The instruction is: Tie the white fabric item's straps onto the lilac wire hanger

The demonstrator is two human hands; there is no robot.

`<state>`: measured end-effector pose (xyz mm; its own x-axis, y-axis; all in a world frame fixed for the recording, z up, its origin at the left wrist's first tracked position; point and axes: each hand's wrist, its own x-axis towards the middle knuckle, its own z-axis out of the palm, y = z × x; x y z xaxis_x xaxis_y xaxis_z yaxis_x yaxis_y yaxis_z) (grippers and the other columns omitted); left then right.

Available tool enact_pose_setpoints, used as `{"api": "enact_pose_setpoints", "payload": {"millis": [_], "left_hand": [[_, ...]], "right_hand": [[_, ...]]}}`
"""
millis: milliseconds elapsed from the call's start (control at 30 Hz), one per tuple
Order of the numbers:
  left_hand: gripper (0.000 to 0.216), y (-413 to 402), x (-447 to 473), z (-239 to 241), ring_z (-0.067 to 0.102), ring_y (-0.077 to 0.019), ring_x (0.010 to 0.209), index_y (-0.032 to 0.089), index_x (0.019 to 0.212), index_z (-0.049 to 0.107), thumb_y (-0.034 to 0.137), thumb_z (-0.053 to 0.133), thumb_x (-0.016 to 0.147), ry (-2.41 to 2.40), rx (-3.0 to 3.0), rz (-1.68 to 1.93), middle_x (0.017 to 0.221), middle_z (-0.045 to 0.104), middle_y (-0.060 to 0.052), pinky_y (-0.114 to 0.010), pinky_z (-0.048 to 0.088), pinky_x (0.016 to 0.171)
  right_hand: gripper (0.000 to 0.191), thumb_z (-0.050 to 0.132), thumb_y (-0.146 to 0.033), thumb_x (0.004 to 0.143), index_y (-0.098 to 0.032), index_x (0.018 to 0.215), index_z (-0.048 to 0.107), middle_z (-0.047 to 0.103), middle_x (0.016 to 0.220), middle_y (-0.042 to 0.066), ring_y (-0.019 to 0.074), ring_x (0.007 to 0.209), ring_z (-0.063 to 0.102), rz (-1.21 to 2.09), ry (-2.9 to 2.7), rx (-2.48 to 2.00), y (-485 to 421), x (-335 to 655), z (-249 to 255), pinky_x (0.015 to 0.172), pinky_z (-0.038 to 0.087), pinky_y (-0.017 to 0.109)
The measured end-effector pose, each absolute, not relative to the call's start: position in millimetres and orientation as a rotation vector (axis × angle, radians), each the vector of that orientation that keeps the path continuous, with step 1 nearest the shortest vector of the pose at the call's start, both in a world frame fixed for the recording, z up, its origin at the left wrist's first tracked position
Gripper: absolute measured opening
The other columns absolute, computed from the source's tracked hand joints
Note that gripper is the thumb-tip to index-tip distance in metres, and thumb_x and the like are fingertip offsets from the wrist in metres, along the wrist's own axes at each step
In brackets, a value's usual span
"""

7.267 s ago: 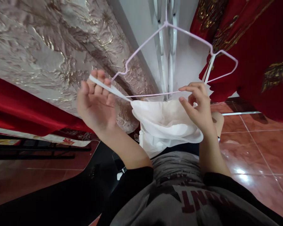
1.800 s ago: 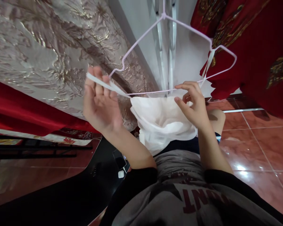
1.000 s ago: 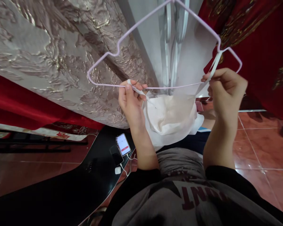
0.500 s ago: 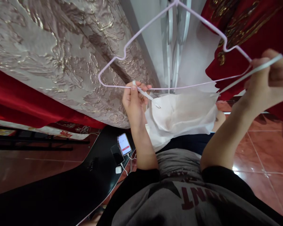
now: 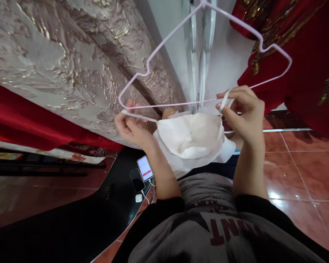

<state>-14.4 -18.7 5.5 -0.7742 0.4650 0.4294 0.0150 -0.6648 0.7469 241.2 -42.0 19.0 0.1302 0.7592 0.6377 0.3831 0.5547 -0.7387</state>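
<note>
A pale lilac hanger (image 5: 181, 105) hangs in front of me, its lower bar running above a white garment with thin straps (image 5: 186, 135). My left hand (image 5: 133, 128) is closed on the garment's left strap, which stretches taut toward the white cloth; some fingertips are behind the hanger's lower left corner. On the other side, my right hand (image 5: 244, 111) pinches the other strap, which makes a small loop over the thumb and fingers beside the lower bar. The garment droops below the bar, over my lap.
Embossed pinkish-gold fabric (image 5: 68, 54) hangs at the left, and red fabric with gold trim (image 5: 298, 47) at the right. Behind the hanger are white doors with long handles (image 5: 205, 40). A lit phone (image 5: 144, 168), a dark phone (image 5: 137, 180) and a white charger (image 5: 138, 198) lie on a black surface (image 5: 79, 215).
My right hand has come in from the far right toward the garment, so its strap is no longer drawn out long. My left hand has shifted left and slightly down, pulling its strap outward.
</note>
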Motion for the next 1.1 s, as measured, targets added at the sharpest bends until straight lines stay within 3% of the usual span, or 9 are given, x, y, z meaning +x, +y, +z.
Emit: {"api": "enact_pose_setpoints", "payload": {"millis": [133, 200, 267, 367, 500, 733, 833, 967, 1100], "left_hand": [[0.018, -15, -45, 9, 0.075, -0.0208, 0.120, 0.019, 0.103, 0.071, 0.005, 0.073, 0.092, 0.974, 1.223, 2.689, 0.126, 0.080, -0.008, -0.029, 0.060, 0.092], [0.030, -10, -59, 16, 0.073, -0.0246, 0.127, 0.019, 0.112, 0.076, 0.018, 0.092, 0.085, 0.860, 1.450, 2.514, 0.127, 0.080, -0.008, -0.038, 0.057, 0.111], [0.045, -2, -68, 27, 0.072, -0.0279, 0.129, 0.021, 0.119, 0.079, 0.027, 0.100, 0.080, 0.845, 1.634, 2.240, 0.131, 0.079, -0.008, -0.043, 0.056, 0.116], [0.047, 15, -74, 42, 0.070, -0.0286, 0.133, 0.024, 0.130, 0.078, 0.032, 0.096, 0.087, 0.891, 1.846, 1.966, 0.140, 0.076, -0.007, -0.045, 0.054, 0.118], [0.043, 36, -79, 40, 0.069, -0.0254, 0.130, 0.022, 0.129, 0.078, 0.034, 0.092, 0.090, 0.978, 1.849, 2.007, 0.140, 0.076, -0.007, -0.041, 0.054, 0.115], [0.036, 28, -74, 45, 0.076, -0.0221, 0.102, 0.020, 0.117, 0.082, 0.024, 0.093, 0.083, 0.934, 1.883, 1.920, 0.112, 0.081, -0.006, -0.034, 0.061, 0.092], [0.019, 24, -58, 73, 0.070, -0.0174, 0.082, 0.019, 0.099, 0.082, 0.008, 0.081, 0.083, 0.984, 2.106, 1.890, 0.088, 0.076, -0.001, -0.028, 0.056, 0.077], [0.025, 31, -50, 92, 0.060, -0.0154, 0.072, 0.017, 0.080, 0.075, -0.005, 0.063, 0.083, 1.050, 2.194, 1.881, 0.074, 0.066, 0.001, -0.026, 0.049, 0.072], [0.017, 35, -51, 60, 0.067, -0.0155, 0.083, 0.018, 0.099, 0.076, 0.005, 0.068, 0.091, 1.041, 1.780, 2.062, 0.096, 0.074, -0.002, -0.026, 0.054, 0.081]], "right_hand": [[0.026, 0.086, -0.052, 0.086, -0.030, 0.101, 0.085, 0.068, 0.097, 0.002, 0.0067, 0.060, 0.039, 0.370, -1.491, -1.026, -43, 243, 18, 0.050, 0.033, 0.026], [0.029, 0.086, -0.054, 0.086, -0.030, 0.103, 0.085, 0.066, 0.096, 0.003, 0.0071, 0.062, 0.040, 0.396, -1.502, -1.014, -44, 240, 18, 0.049, 0.032, 0.025], [0.032, 0.086, -0.055, 0.085, -0.031, 0.106, 0.085, 0.065, 0.096, 0.003, 0.0066, 0.062, 0.039, 0.443, -1.520, -1.010, -45, 236, 18, 0.048, 0.031, 0.025], [0.033, 0.086, -0.057, 0.084, -0.032, 0.106, 0.085, 0.065, 0.099, 0.002, 0.0046, 0.059, 0.036, 0.526, -1.552, -1.014, -47, 231, 18, 0.048, 0.030, 0.025], [0.032, 0.088, -0.054, 0.084, -0.030, 0.104, 0.085, 0.064, 0.098, 0.001, 0.0041, 0.058, 0.035, 0.498, -1.508, -1.021, -49, 234, 21, 0.048, 0.028, 0.025], [0.030, 0.087, -0.058, 0.084, -0.029, 0.093, 0.083, 0.065, 0.093, 0.003, 0.0126, 0.072, 0.051, 0.431, -1.510, -1.004, -45, 238, 17, 0.052, 0.033, 0.028], [0.032, 0.084, -0.061, 0.086, -0.030, 0.092, 0.082, 0.065, 0.095, 0.004, 0.0162, 0.082, 0.058, 0.420, -1.523, -1.018, -42, 235, 14, 0.057, 0.042, 0.031], [0.033, 0.084, -0.061, 0.086, -0.030, 0.094, 0.081, 0.065, 0.100, 0.004, 0.0177, 0.088, 0.062, 0.434, -1.548, -0.996, -44, 235, 14, 0.065, 0.049, 0.035], [0.033, 0.086, -0.057, 0.085, -0.028, 0.097, 0.078, 0.064, 0.101, 0.003, 0.0130, 0.076, 0.052, 0.487, -1.518, -0.987, -45, 235, 13, 0.056, 0.036, 0.030]]}}
